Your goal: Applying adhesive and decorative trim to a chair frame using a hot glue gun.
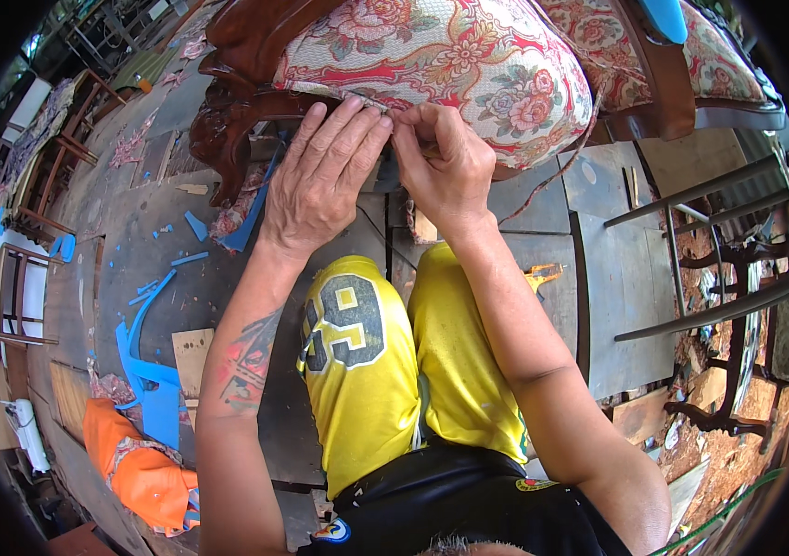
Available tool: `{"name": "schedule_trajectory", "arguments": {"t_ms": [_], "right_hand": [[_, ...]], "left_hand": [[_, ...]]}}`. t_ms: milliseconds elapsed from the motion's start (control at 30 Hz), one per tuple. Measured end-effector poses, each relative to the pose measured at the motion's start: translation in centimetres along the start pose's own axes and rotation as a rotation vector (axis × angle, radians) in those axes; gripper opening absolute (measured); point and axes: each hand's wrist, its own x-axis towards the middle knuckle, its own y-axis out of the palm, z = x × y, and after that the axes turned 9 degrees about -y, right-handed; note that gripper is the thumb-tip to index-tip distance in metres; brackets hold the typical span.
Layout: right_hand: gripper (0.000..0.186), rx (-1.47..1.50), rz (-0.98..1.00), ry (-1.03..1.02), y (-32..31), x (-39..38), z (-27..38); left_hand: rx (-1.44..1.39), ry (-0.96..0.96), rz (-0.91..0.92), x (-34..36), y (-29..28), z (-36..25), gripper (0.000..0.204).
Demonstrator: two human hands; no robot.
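Note:
In front of me is a carved dark wooden chair frame (228, 120), with a seat covered in cream and red floral upholstery fabric (469, 65). My left hand (325, 176) lies with its fingers stretched out and flat along the fabric's lower edge, beside the wood rail. Close to those fingertips, my right hand (445, 162) pinches the same edge between thumb and forefinger. Whether anything small is also in that pinch is hidden. A braided cord (552, 176) hangs from the right side of the seat.
Blue foam scraps (161, 389) and an orange cloth (139, 468) lie on the boards at left. An orange-yellow tool (543, 275) rests by my right forearm. Metal bars (700, 315) stand at right. Another floral-covered seat (719, 56) is at the far right, wooden chair frames (28, 287) at far left.

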Motion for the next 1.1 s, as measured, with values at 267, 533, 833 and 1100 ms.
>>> {"name": "schedule_trajectory", "arguments": {"t_ms": [267,533,833,1100], "right_hand": [[0.020,0.003,-0.022,0.027,0.2,0.0,0.1],[0.019,0.001,-0.027,0.021,0.0,0.0,-0.3],[0.018,0.098,0.085,0.427,-5.3,-2.3,-0.4],[0.053,0.444,0.698,0.945,-5.0,-4.4,-1.4]], "left_hand": [[-0.019,0.107,-0.084,0.1,0.9,1.7,0.035],[0.005,0.125,-0.054,-0.1,1.4,1.5,0.033],[0.151,0.113,0.040,-0.4,1.4,1.4,0.062],[0.185,0.114,0.049,-0.5,1.2,1.5,0.068]]}}
